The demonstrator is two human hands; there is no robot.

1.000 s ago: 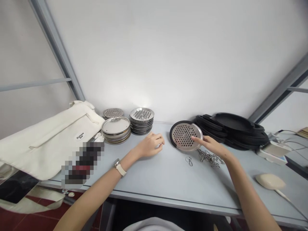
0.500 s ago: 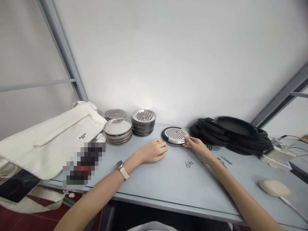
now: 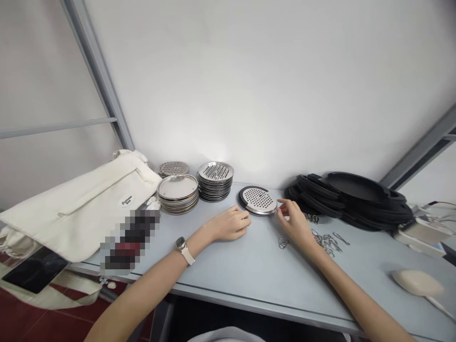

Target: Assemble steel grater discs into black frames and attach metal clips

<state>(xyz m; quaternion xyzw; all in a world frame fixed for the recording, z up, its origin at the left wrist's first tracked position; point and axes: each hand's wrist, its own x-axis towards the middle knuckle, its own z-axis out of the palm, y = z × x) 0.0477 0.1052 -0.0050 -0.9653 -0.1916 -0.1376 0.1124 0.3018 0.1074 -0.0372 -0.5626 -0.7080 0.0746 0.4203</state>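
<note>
A round perforated metal grater disc (image 3: 259, 199) lies on the grey table, with a black rim (image 3: 243, 194) curving around its left and back sides. Just right of it is my right hand (image 3: 292, 219), open, fingers and thumb apart, close to the disc's edge. My left hand (image 3: 231, 224) rests on the table in front and to the left of the disc. Its fingers are curled closed, and their inner side is hidden. Small wire clips (image 3: 282, 243) lie near my right hand, and a loose pile of metal clips (image 3: 326, 243) lies beyond my wrist.
Toward the left stand a stack of grater discs (image 3: 215, 172), smooth-topped metal discs (image 3: 177, 187) and more perforated discs (image 3: 173, 167). Black round holders (image 3: 356, 187) are piled at the right. A cream bag (image 3: 96, 204), a phone (image 3: 34, 270) and a pale corded device (image 3: 417, 283) flank the table.
My right hand has let go of the disc's right edge and drawn back slightly, fingers spread. The left hand stays nearly where it was. The view has shifted a little.
</note>
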